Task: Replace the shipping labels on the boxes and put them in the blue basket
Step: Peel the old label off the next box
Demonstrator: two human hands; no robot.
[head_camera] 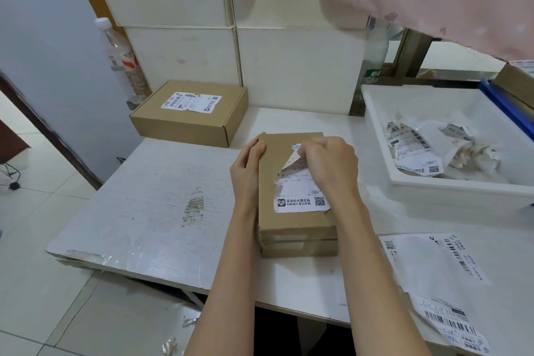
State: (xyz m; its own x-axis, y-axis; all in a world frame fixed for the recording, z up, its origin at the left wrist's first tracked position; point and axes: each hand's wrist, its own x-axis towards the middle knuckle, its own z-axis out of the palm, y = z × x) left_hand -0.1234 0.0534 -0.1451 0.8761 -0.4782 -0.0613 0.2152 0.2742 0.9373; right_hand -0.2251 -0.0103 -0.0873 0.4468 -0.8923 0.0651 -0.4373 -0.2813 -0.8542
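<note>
A brown cardboard box (297,225) lies on the white table (150,211) in front of me. A white shipping label (300,193) is stuck on its top, with the far part peeled up and torn. My right hand (329,165) pinches that lifted part of the label. At the box's far left edge my left hand (247,170) holds the box. A second brown box (190,121) with its own label stands at the back left. The blue basket (508,107) shows only as a rim at the far right, with a box (517,81) inside.
A white bin (384,136) at the right holds crumpled, torn-off labels. Fresh label sheets (433,263) lie on the table at the lower right. A plastic bottle (121,58) stands behind the back box. Pink cloth hangs overhead at top right.
</note>
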